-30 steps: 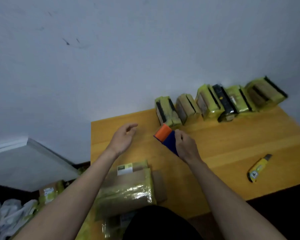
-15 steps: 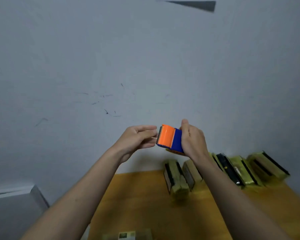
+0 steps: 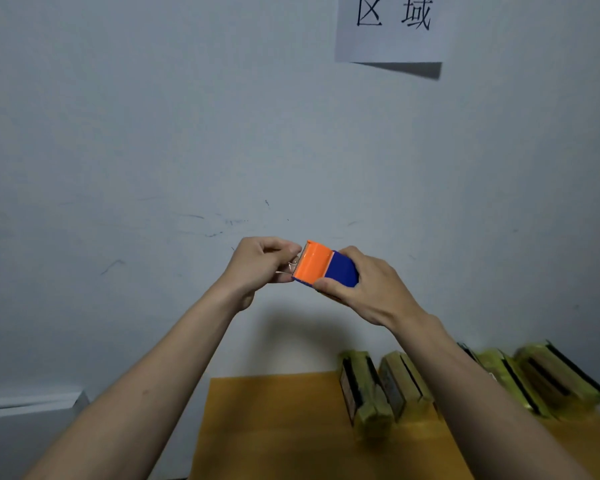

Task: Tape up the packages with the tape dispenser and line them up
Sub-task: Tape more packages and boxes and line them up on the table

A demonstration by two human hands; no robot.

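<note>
My right hand (image 3: pixel 364 289) grips an orange and blue tape dispenser (image 3: pixel 323 266), held up in front of the wall. At the dispenser's orange end, the fingers of my left hand (image 3: pixel 260 268) pinch the clear tape end (image 3: pixel 288 270). Below, several taped packages (image 3: pixel 368 389) wrapped in yellowish film stand in a row along the wall on the wooden table (image 3: pixel 271 427). My right forearm hides part of the row.
A white paper sign (image 3: pixel 392 26) with two black characters hangs on the wall above. A grey ledge (image 3: pixel 28 407) sits at the lower left beside the table.
The view has tilted up toward the wall. Both hands rose with the dispenser, and my left hand closed in and pinched the tape end. The untaped package and the knife have left the view.
</note>
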